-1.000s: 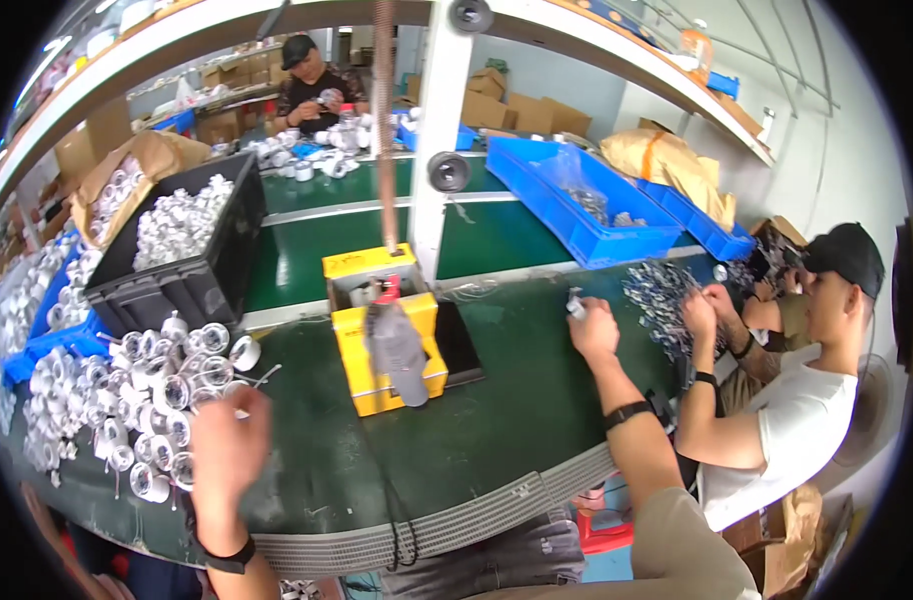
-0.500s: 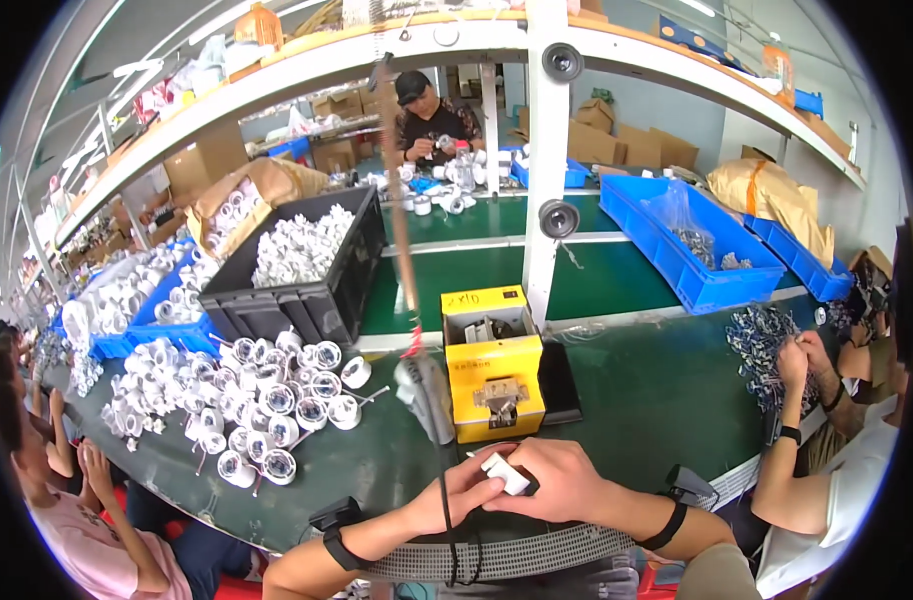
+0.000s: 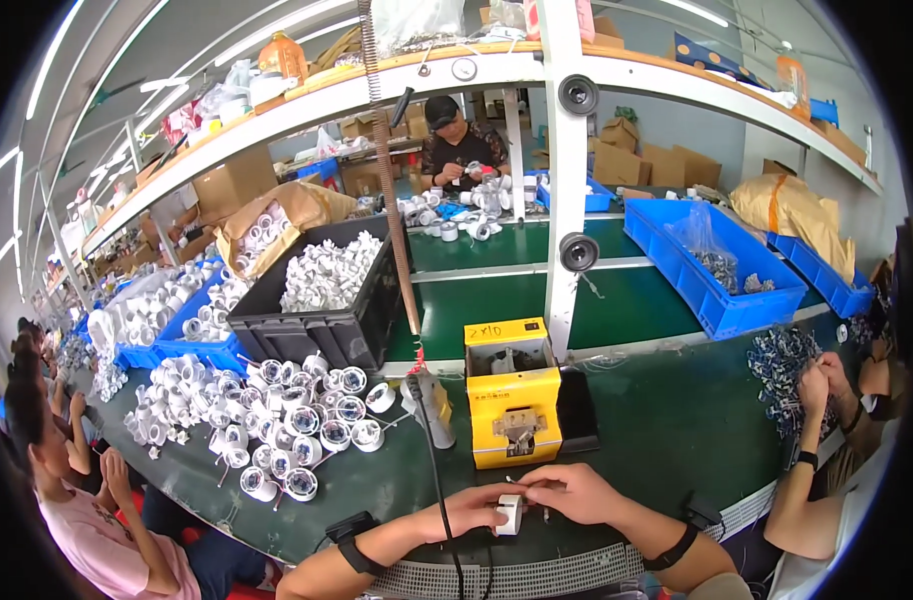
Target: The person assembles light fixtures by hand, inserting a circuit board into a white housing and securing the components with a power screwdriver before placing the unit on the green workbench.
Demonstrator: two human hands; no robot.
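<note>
My left hand [image 3: 467,511] is closed on a small white plastic housing [image 3: 510,514], gripping its left side near the front edge of the green table. My right hand [image 3: 580,494] is beside it, with thumb and fingertips pinched together just above the housing; what they hold, if anything, is too small to make out. Just beyond my hands stands a yellow screw feeder box [image 3: 513,410] with a metal outlet on its front. A grey hand tool [image 3: 435,412] hangs at its left from a coiled spring [image 3: 389,180], with a black cable running down past my left wrist.
Piled white round housings [image 3: 302,420] cover the table's left. Behind them stands a black crate [image 3: 307,335] of small white parts. A blue bin [image 3: 712,270] is at the far right, near a heap of small metal parts [image 3: 780,370]. Co-workers sit left, right and opposite. A white post [image 3: 567,190] rises behind the feeder.
The view has shifted, so the scene sits lower and further right. My hands have drawn slightly apart; the white housing has turned upright in my left hand, and my right hand has moved above it.
</note>
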